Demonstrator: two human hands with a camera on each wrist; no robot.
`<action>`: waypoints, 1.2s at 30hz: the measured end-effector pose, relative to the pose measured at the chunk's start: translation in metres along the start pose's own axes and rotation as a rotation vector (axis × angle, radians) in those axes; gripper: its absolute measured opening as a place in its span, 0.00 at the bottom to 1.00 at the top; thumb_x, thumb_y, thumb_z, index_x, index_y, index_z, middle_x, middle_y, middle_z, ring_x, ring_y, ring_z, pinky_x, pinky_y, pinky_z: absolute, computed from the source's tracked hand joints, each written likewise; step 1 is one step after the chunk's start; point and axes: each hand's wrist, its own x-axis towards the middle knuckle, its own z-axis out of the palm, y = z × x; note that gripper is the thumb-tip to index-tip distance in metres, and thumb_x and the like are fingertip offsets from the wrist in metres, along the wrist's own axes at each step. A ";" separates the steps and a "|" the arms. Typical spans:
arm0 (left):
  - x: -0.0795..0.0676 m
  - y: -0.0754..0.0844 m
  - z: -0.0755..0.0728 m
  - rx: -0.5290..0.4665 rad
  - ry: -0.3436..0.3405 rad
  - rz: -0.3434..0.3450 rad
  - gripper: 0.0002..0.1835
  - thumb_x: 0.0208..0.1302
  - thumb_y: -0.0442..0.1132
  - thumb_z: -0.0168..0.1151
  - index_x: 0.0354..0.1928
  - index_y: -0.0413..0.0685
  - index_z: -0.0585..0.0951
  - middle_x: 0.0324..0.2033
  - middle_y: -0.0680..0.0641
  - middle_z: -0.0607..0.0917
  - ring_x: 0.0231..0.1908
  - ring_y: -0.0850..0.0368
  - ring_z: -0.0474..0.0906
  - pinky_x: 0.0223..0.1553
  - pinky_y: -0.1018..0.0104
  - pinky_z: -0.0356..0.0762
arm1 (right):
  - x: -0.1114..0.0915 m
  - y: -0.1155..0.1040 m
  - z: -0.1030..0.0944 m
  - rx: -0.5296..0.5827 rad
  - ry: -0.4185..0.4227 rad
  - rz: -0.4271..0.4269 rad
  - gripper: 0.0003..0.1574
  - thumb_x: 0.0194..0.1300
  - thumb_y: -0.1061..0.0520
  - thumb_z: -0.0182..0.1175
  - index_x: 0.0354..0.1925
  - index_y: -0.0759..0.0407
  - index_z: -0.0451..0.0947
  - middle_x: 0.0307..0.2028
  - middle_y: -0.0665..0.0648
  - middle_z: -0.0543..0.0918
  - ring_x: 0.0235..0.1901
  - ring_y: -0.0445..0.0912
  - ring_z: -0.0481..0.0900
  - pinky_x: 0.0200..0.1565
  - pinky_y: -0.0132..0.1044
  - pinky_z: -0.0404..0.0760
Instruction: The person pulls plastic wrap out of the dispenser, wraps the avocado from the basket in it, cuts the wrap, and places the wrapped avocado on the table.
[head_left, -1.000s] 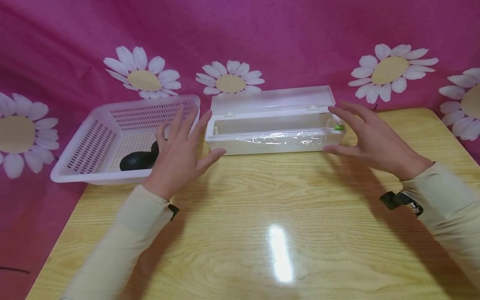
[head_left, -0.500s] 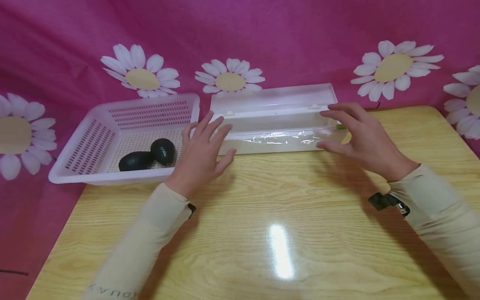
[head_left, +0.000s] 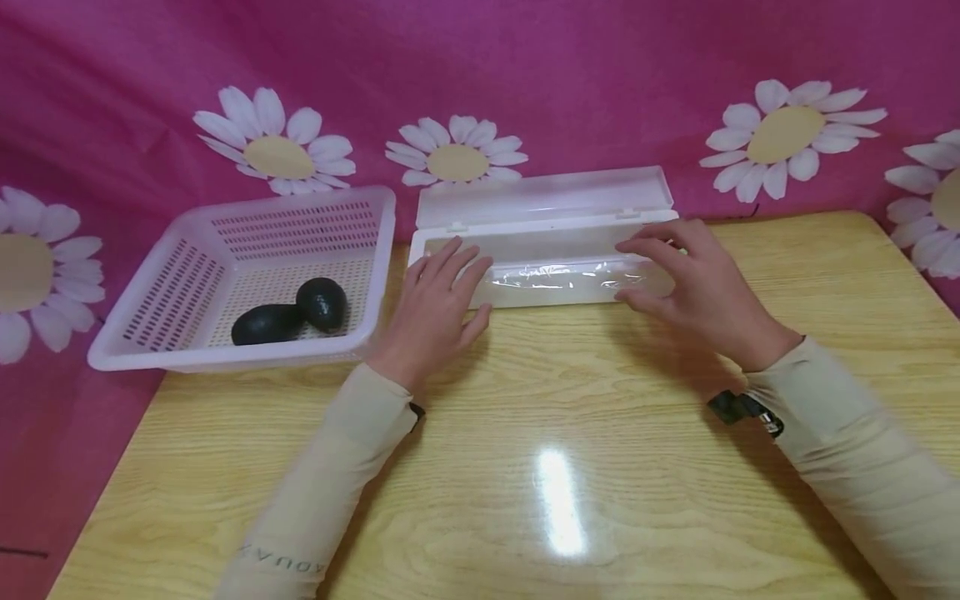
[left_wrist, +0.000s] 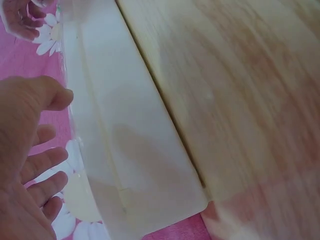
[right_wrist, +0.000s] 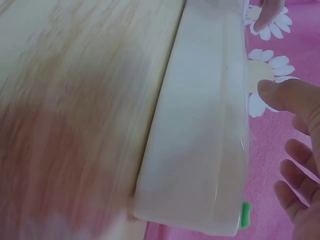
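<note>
A long white plastic-wrap dispenser box [head_left: 543, 196] stands at the back of the table with its lid raised. Clear plastic wrap [head_left: 547, 273] clings along its front edge, glossy and crinkled. My left hand [head_left: 431, 321] hovers over the box's left front part, fingers spread and thumb apart. Over the right front part is my right hand [head_left: 701, 287], its thumb and forefinger bent with a gap between them. Neither hand visibly holds anything; in the wrist views both thumbs are close to the box's edge. A green slider tab [right_wrist: 245, 215] shows at the box's right end.
A white perforated basket [head_left: 150, 360] stands left of the box, holding two dark, glossy oval things [head_left: 322, 304] that look like avocados. The wood-grain table [head_left: 480, 467] extends in front. A pink flowered cloth [head_left: 600, 75] hangs behind.
My left hand has moved right from in front of the basket to over the box's left end. My right hand has shifted left, and its thumb and forefinger have drawn nearer each other.
</note>
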 end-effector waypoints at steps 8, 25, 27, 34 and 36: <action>0.006 -0.007 0.007 -0.062 0.018 -0.022 0.29 0.73 0.44 0.61 0.72 0.41 0.72 0.72 0.41 0.75 0.78 0.44 0.64 0.79 0.47 0.61 | -0.001 -0.004 0.006 0.000 -0.033 0.032 0.35 0.50 0.61 0.81 0.57 0.60 0.83 0.53 0.64 0.80 0.55 0.58 0.75 0.55 0.52 0.74; 0.010 -0.016 0.006 -0.180 0.014 -0.061 0.23 0.78 0.38 0.50 0.71 0.40 0.74 0.69 0.40 0.79 0.72 0.44 0.73 0.76 0.53 0.68 | -0.005 0.008 0.016 -0.083 -0.079 -0.015 0.32 0.52 0.59 0.80 0.56 0.61 0.83 0.49 0.63 0.80 0.52 0.59 0.75 0.55 0.52 0.73; 0.010 -0.015 0.007 -0.176 -0.021 -0.070 0.22 0.79 0.38 0.50 0.70 0.41 0.74 0.68 0.40 0.80 0.71 0.43 0.74 0.75 0.53 0.69 | -0.005 0.008 0.017 -0.081 -0.079 -0.018 0.31 0.52 0.60 0.81 0.55 0.61 0.83 0.48 0.63 0.80 0.51 0.58 0.75 0.54 0.51 0.72; 0.008 -0.015 0.008 -0.164 0.005 -0.058 0.19 0.76 0.37 0.57 0.64 0.39 0.80 0.61 0.39 0.85 0.63 0.42 0.81 0.69 0.52 0.77 | -0.005 0.008 0.020 -0.096 -0.089 -0.029 0.25 0.53 0.63 0.79 0.50 0.62 0.84 0.46 0.62 0.80 0.49 0.57 0.74 0.52 0.51 0.71; 0.008 -0.015 0.007 -0.164 0.017 -0.063 0.19 0.74 0.36 0.60 0.63 0.39 0.81 0.60 0.40 0.86 0.62 0.43 0.83 0.67 0.52 0.78 | -0.004 0.007 0.020 -0.106 -0.094 -0.026 0.23 0.54 0.65 0.78 0.48 0.62 0.84 0.46 0.62 0.80 0.49 0.57 0.74 0.53 0.51 0.72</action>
